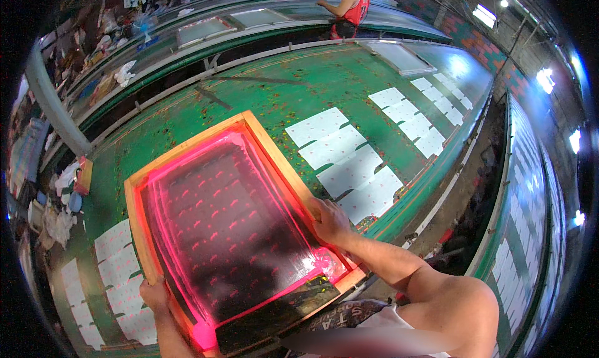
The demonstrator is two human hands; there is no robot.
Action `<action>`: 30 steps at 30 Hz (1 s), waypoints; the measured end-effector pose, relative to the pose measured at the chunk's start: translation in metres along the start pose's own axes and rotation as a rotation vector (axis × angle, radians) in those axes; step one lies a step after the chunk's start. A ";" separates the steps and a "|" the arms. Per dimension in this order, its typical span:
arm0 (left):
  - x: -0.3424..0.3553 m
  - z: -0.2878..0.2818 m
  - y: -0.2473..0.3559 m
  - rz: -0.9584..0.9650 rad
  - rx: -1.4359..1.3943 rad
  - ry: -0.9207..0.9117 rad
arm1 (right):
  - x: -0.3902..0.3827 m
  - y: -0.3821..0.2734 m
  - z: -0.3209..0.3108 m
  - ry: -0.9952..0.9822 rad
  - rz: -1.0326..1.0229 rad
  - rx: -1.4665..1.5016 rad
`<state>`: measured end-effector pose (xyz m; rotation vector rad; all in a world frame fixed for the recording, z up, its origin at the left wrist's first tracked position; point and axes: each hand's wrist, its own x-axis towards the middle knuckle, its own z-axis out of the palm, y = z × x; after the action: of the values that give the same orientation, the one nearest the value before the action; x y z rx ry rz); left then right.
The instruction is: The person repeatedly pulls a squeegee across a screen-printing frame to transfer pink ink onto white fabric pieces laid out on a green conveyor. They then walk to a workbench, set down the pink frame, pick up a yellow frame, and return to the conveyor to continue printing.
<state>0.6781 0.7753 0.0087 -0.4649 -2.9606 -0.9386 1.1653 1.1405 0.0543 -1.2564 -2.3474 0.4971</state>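
Observation:
A wooden-framed printing screen [221, 211], smeared with bright pink ink around a dark mesh with rows of small motifs, is held over a long green table [237, 89]. My right hand [331, 220] is closed on the frame's right side, and my left hand [154, 294] grips its left side lower down. White cut pieces with small pink prints [343, 158] lie in groups on the table to the right of the screen, and more such pieces [115, 274] lie to its left.
A person in a red top [349, 8] stands beyond the table beside another long table. An empty-looking frame [399, 58] rests at the far end. A grey post [56, 102] and clutter [62, 202] are at the left. Another table with white pieces [518, 220] runs along the right.

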 end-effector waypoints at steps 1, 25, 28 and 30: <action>0.005 0.001 -0.003 0.001 -0.016 -0.022 | 0.000 -0.001 -0.003 0.026 -0.033 0.007; -0.139 0.107 0.271 0.034 -0.242 -0.052 | 0.092 0.272 -0.159 0.116 0.011 0.085; -0.165 0.136 0.298 0.083 -0.239 -0.029 | 0.097 0.324 -0.181 0.131 0.039 0.120; -0.181 0.158 0.318 0.065 -0.250 -0.020 | 0.101 0.354 -0.195 0.138 0.031 0.116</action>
<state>0.9537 1.0613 0.0420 -0.5728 -2.8371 -1.3100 1.4616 1.4327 0.0630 -1.2349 -2.1569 0.5308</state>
